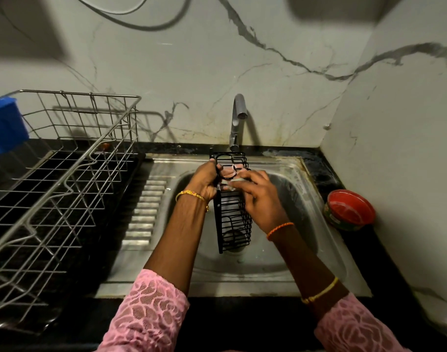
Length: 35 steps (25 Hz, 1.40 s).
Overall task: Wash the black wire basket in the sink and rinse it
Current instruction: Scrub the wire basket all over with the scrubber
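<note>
The narrow black wire basket (232, 212) is held in the left hand (204, 181) grip; a pale scrubber (233, 183) is pinched by the right hand (261, 199) just beside it. Scrubbing is judged underway; rinsing calls for the grey tap (237, 118) above the grip.

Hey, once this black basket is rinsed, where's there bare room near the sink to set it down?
The ribbed drainboard, between the dish rack and the sink bowl, is bare. The sink's flat front rim is free too. It is crowded on the right, where a red-lidded tin fills the counter corner, and over the bowl, where the left hand and right hand hold the black basket.
</note>
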### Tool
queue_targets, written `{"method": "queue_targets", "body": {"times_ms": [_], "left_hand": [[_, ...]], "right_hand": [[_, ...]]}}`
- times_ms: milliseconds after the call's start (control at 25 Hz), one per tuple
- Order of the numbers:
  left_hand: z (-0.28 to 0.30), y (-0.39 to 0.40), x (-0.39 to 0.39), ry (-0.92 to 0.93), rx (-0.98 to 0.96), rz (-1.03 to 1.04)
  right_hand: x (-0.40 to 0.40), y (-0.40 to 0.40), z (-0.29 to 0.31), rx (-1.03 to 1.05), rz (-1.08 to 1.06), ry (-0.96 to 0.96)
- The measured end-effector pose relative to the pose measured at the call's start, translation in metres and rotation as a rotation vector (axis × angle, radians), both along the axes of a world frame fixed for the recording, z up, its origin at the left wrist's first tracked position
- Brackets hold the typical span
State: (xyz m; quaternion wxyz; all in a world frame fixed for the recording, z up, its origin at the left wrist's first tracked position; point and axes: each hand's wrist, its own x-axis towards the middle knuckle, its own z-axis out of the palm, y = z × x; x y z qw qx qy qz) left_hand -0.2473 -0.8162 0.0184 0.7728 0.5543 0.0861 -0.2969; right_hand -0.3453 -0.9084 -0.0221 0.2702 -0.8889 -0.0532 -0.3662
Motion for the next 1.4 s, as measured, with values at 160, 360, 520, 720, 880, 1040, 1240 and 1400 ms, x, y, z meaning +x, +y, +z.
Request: {"method": "queue_targets", "body": {"times_ms": [160, 360, 520, 720, 880, 1040, 1240, 1400], "left_hand": [[0.004, 0.004, -0.010, 0.058, -0.055, -0.017], [-0.002, 0.000, -0.009, 0.062, -0.053, -0.012], [-0.011, -0.002, -0.003, 0.087, -0.088, -0.019], [-0.022, -0.001, -0.002, 0.131, -0.187, 0.027], [-0.028, 0.005, -0.004, 0.107, -0.216, 0.077], [-0.033, 0.002, -0.013, 0.154, -0.326, 0.154], [-0.040, -0.002, -0.015, 0.220, -0.426, 0.278], [-0.043, -0.004, -0.019, 0.262, -0.510, 0.315]], "right_hand": [[-0.008, -0.027, -0.011, 0.135, -0.109, 0.071], [0.002, 0.010, -0.006, 0.020, 0.002, 0.047], [-0.002, -0.013, -0.015, 0.149, -0.084, 0.005], [-0.001, -0.022, -0.032, 0.630, -0.147, 0.129], [0.005, -0.004, -0.037, 0.824, -0.260, 0.082], [0.000, 0.022, -0.036, 0.585, -0.431, -0.139], [-0.017, 0.046, -0.053, 0.452, -0.358, -0.166], [-0.023, 0.053, -0.051, 0.456, -0.296, -0.176]]}}
